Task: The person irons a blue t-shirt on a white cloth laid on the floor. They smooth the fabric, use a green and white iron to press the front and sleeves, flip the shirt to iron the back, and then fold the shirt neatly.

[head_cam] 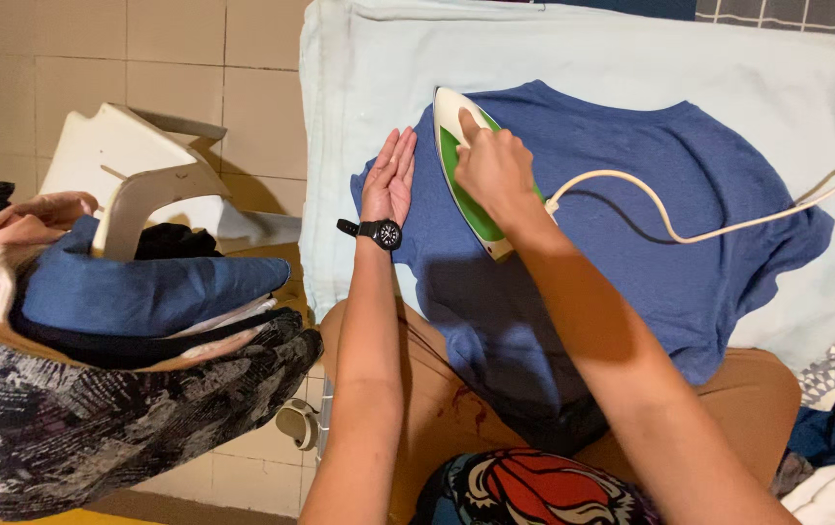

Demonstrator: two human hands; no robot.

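Right hand (493, 165) clenched around iron (466, 185) handle, nose at 11 o'clock; left hand (388, 180) released, flat on blue shirt (651, 194).

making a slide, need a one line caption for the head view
Right hand presses a green and white iron on a blue t-shirt while the left hand lies flat on the fabric beside it.

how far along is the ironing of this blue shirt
Done: the blue t-shirt is spread flat on the pale cloth. In hand: the right hand presses the green and white iron near the collar while the left hand flattens the sleeve. Left: creases toward the hem, and a clothes pile alongside.
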